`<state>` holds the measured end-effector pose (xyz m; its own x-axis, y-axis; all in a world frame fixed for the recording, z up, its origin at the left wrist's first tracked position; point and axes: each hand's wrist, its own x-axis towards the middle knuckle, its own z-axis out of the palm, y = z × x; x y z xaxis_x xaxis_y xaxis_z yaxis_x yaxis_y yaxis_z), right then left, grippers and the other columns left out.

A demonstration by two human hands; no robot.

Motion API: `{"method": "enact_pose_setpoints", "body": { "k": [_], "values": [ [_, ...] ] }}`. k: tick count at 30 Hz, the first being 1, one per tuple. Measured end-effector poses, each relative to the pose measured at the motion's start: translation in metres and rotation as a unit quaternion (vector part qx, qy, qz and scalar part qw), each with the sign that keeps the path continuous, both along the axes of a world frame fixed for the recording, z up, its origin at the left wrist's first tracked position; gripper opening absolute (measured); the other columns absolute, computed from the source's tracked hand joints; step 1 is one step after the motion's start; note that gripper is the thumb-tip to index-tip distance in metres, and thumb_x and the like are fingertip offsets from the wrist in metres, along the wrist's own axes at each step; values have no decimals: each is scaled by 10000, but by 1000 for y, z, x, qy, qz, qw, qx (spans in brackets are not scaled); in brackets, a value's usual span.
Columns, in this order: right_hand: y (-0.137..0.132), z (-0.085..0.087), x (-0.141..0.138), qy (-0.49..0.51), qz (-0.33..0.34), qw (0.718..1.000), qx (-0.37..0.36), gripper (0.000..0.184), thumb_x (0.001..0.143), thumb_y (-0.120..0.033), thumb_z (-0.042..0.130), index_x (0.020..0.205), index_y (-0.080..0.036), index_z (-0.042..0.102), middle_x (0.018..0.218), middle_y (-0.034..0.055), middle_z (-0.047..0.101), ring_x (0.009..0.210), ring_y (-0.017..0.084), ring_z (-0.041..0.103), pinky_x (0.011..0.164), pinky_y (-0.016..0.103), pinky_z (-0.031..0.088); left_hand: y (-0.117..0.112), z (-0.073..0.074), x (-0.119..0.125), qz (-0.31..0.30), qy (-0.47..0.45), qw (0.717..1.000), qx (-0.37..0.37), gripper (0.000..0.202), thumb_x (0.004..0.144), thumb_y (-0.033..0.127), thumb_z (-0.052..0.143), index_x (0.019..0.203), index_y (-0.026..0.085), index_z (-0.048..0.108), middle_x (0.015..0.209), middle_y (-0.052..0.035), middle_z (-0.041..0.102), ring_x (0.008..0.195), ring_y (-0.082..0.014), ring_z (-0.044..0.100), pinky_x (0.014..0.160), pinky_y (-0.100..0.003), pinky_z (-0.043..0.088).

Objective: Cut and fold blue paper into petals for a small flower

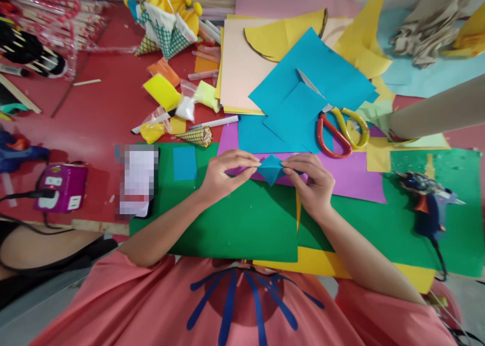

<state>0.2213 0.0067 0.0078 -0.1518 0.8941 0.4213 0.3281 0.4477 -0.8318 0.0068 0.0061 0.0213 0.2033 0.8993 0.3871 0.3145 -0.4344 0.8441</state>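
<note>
A small piece of folded blue paper [272, 169], diamond-shaped from above, is held up between my two hands over the green sheet [235, 230]. My left hand [231, 171] pinches its left corner between thumb and fingertips. On the opposite side, my right hand [311, 180] pinches the right corner the same way. Purple paper [350, 177] lies just behind and under the hands. Scissors [335, 134] with a red and a yellow handle rest on blue sheets [295, 111] beyond my right hand. A small blue rectangle [185, 163] lies left of my left hand.
A phone [138, 182] lies at the left, near a purple power box [62, 187] with cables. At the right is a glue gun [432, 204]. A thick pale tube [439, 106] juts in from the right. Clay packets [162, 92] and a marker [214, 122] lie further back.
</note>
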Motion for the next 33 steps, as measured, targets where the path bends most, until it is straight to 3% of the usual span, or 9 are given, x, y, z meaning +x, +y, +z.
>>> {"method": "enact_pose_setpoints", "body": {
  "k": [4, 10, 19, 33],
  "values": [
    [-1, 1, -2, -21, 24, 999, 26, 172, 806, -155, 656, 929, -266, 704, 906, 16, 723, 864, 187, 660, 795, 379, 519, 0, 4, 0, -4, 114, 992, 58, 168, 780, 273, 690, 930, 198, 681, 927, -30, 719, 904, -164, 649, 842, -315, 459],
    [-5, 2, -9, -38, 66, 996, 54, 198, 809, -123, 646, 954, -252, 686, 894, 28, 716, 859, 187, 648, 782, 381, 517, -2, 0, 4, -9, 186, 972, 144, 104, 810, 294, 668, 882, 219, 668, 843, -4, 722, 778, -130, 635, 730, -284, 435],
    [-8, 0, -12, -26, 73, 996, 33, 184, 821, -130, 633, 950, -250, 686, 895, 37, 716, 862, 189, 648, 782, 389, 525, -5, -2, 7, -15, 192, 969, 152, 44, 802, 219, 673, 820, 200, 638, 780, 18, 739, 730, -124, 663, 685, -281, 422],
    [-12, 1, -16, 4, 74, 997, -27, 138, 822, -131, 628, 916, -226, 662, 931, 42, 722, 912, 166, 676, 824, 339, 553, -7, -5, 10, -15, 126, 984, 123, 48, 802, 168, 660, 845, 182, 644, 809, -18, 746, 759, -122, 703, 716, -230, 522]
  ]
}}
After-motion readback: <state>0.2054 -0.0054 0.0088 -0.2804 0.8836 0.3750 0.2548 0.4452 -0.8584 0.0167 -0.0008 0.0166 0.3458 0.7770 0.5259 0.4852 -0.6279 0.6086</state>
